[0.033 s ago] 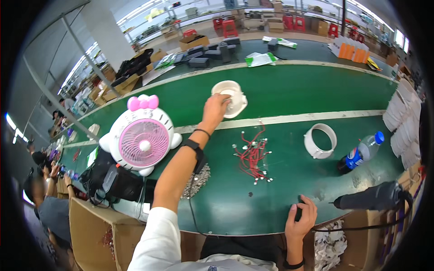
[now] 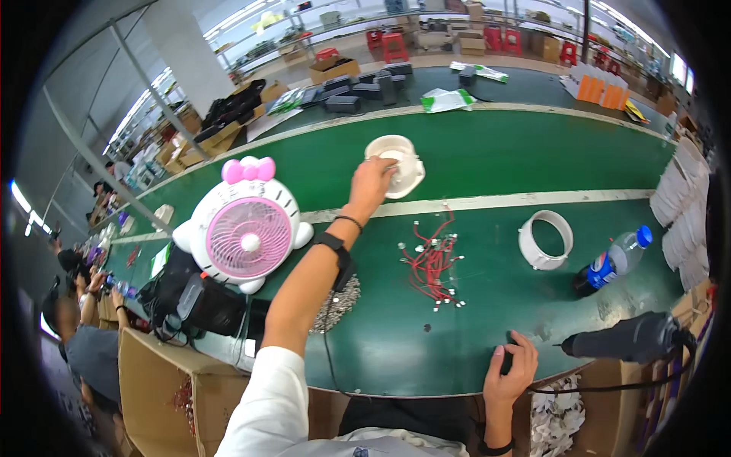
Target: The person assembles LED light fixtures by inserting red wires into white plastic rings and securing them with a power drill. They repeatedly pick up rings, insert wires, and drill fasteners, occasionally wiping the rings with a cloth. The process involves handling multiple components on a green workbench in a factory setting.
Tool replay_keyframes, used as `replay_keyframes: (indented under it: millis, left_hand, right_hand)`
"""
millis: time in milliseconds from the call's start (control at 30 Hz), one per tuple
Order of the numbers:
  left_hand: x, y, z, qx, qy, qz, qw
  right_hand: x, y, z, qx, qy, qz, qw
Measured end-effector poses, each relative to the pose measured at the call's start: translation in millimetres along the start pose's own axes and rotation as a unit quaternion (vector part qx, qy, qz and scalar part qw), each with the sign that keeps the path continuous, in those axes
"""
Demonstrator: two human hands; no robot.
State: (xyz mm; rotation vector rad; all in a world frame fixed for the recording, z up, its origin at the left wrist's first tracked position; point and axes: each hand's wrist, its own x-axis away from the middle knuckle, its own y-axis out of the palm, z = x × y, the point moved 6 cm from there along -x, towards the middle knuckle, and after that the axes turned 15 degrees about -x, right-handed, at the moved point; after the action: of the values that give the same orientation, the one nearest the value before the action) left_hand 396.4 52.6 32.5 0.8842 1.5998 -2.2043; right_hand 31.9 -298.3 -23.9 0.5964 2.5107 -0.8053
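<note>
Out over the green belt, my left hand (image 2: 371, 185) reaches forward with its fingers pinched on a round white plastic housing (image 2: 412, 177). Part of the housing is hidden behind those fingers. My right hand (image 2: 512, 375) rests at the table's front edge, thumb and fingers bent but apart. A dark patch shows between them; I cannot tell whether it is shadow or a small thing. Between the hands lies a loose pile of red wires (image 2: 432, 268) with white connectors. A white plastic ring (image 2: 527, 245) stands to the right of the wires.
A white and pink fan (image 2: 255, 242) stands at left, near a black bag (image 2: 221, 306) and a heap of small metal parts (image 2: 343, 306). On the right are a cola bottle (image 2: 605, 266), a dark electric screwdriver (image 2: 628, 337) and stacked white parts (image 2: 683, 206). Cardboard boxes (image 2: 156, 396) flank me below.
The whole scene sits slightly farther right in the picture. My left hand stays on the white housing, and my right hand remains at the table edge.
</note>
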Motion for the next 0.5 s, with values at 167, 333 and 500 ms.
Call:
replay_keyframes:
  millis: [167, 333, 500]
  left_hand:
    - [-0.4, -2.2, 5.4, 0.000, -0.024, -0.009, 1.000]
    - [-2.6, -12.0, 32.1, -0.152, 0.059, 0.062, 0.985]
    - [-7.2, 8.9, 18.4, -0.095, 0.056, -0.008, 0.994]
  right_hand:
    - [2.4, 3.7, -0.5, 0.004, -0.011, -0.014, 1.000]
    - [4.9, 3.7, 3.4, 0.000, 0.002, -0.001, 1.000]
    - [0.6, 1.9, -2.2, -0.001, 0.013, -0.002, 1.000]
